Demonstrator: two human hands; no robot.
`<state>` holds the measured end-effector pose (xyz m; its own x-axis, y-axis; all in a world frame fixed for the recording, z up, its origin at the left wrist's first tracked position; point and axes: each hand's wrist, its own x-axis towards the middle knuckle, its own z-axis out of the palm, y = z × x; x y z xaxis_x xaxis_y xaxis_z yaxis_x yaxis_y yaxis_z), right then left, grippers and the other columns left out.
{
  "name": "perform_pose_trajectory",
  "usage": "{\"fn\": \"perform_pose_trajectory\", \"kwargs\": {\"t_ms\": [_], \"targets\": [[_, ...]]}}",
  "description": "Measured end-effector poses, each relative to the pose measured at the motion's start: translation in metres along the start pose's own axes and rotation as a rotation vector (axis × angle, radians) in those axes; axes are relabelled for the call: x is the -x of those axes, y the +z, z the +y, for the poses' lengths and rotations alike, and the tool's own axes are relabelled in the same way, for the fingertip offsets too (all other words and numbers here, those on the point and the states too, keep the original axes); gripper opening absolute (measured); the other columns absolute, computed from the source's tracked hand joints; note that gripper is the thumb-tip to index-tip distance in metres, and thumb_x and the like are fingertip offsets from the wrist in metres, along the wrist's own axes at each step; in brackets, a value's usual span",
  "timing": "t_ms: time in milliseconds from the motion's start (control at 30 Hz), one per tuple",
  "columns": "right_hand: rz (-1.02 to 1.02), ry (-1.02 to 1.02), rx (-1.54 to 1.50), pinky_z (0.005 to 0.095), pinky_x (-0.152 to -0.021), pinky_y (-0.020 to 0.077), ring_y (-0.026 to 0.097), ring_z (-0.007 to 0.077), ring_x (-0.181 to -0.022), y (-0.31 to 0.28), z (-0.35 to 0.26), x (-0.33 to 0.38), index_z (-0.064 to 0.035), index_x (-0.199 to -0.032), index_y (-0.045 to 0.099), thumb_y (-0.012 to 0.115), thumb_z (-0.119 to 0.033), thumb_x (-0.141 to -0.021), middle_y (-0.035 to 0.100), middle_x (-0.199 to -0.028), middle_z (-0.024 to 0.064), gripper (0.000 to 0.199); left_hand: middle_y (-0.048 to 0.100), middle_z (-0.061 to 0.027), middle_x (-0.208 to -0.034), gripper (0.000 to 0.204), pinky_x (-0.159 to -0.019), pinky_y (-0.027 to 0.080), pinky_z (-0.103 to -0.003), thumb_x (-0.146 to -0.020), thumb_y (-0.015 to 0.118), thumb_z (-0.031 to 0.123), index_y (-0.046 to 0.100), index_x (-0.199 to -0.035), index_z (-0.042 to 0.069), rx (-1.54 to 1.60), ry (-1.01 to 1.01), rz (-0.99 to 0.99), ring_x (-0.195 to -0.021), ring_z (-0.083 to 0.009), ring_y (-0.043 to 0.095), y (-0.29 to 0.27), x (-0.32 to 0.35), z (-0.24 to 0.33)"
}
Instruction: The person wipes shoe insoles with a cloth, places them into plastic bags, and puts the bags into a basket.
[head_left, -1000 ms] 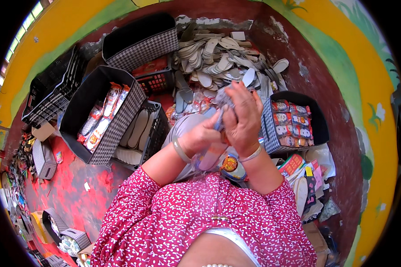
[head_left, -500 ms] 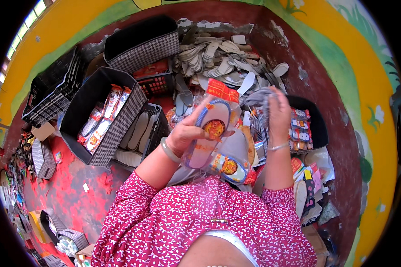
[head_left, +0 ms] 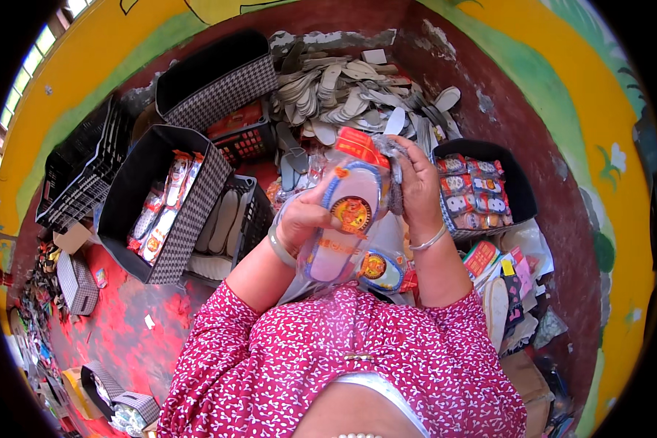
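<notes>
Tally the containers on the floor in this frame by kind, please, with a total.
Houndstooth-patterned fabric bins: 3, at top, left and right
Black plastic crates: 2, at far left and centre
Red plastic crate: 1
Total: 6, leaving out the small blurred boxes at lower left.

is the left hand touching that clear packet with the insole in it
Touching. The head view shows the left hand gripping the side of the packaged insole, fingers curled onto its clear wrap, with no gap between them.

The packet (head_left: 343,219) is hiding most of the left palm (head_left: 299,219). The right hand (head_left: 420,186) is covering the packet's upper right edge. Small boxes (head_left: 117,401) at the lower left are blurring out.
</notes>
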<state>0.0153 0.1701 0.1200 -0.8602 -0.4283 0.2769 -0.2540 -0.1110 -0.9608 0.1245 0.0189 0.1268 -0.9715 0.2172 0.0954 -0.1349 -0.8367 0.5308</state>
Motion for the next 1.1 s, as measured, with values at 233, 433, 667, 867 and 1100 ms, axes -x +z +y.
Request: {"fn": "perform_pose_trajectory", "kwargs": {"t_ms": [233, 433, 667, 867, 1100], "targets": [[0.286, -0.277, 0.117, 0.0299, -0.083, 0.0496, 0.061, 0.0158, -0.094, -0.010, -0.023, 0.009, -0.0002, -0.122, 0.050, 0.049, -0.017, -0.095, 0.062, -0.107, 0.0100, 0.032, 0.042, -0.0182, -0.134, 0.081, -0.105, 0.031, -0.055, -0.062, 0.045, -0.003, 0.027, -0.141, 0.005, 0.064, 0.050, 0.019, -0.124, -0.0358, 0.043, -0.002, 0.002, 0.004], [-0.083, -0.746, 0.811, 0.0334, -0.084, 0.0476, 0.061, 0.0308, -0.094, 0.025, -0.042, 0.016, -0.0015, -0.111, 0.059, 0.061, -0.011, -0.082, 0.062, -0.109, 0.0144, 0.030, 0.042, -0.0101, -0.132, 0.077, -0.096, 0.039, -0.032, -0.072, 0.043, -0.007, 0.020, -0.145, 0.005, -0.518, -0.262, -0.094, -0.117, -0.0194, 0.045, -0.034, -0.001, -0.011], [-0.040, -0.019, 0.251, 0.0241, -0.075, 0.0474, 0.060, 0.0128, -0.083, 0.000, -0.010, -0.020, 0.0007, -0.105, 0.062, 0.058, -0.012, -0.086, 0.065, -0.094, 0.0074, 0.023, 0.032, -0.0124, -0.142, 0.084, -0.108, 0.027, -0.045, -0.064, 0.037, -0.015, 0.020, -0.144, 0.004, -0.396, -0.135, -0.122, -0.133, -0.0257, 0.031, -0.016, 0.007, -0.010], [0.215, -0.158, 0.247, 0.0243, -0.078, 0.0471, 0.059, 0.0090, -0.086, -0.020, -0.026, -0.010, 0.0013, -0.108, 0.060, 0.055, -0.011, -0.089, 0.065, -0.099, 0.0063, 0.024, 0.031, -0.0158, -0.143, 0.094, -0.107, 0.023, -0.059, -0.056, 0.036, -0.016, 0.020, -0.145, 0.009, -0.080, 0.003, -0.129, -0.135, -0.0338, 0.028, -0.021, 0.003, -0.003], [-0.014, -0.285, 0.240, 0.0245, -0.076, 0.0482, 0.062, 0.0149, -0.083, 0.008, -0.024, -0.004, -0.0018, -0.109, 0.060, 0.057, -0.013, -0.089, 0.066, -0.094, 0.0092, 0.023, 0.034, -0.0180, -0.140, 0.091, -0.103, 0.035, -0.046, -0.062, 0.039, -0.010, 0.012, -0.147, 0.006, -0.285, -0.028, -0.081, -0.128, -0.0319, 0.040, -0.018, 0.009, -0.002]]}}
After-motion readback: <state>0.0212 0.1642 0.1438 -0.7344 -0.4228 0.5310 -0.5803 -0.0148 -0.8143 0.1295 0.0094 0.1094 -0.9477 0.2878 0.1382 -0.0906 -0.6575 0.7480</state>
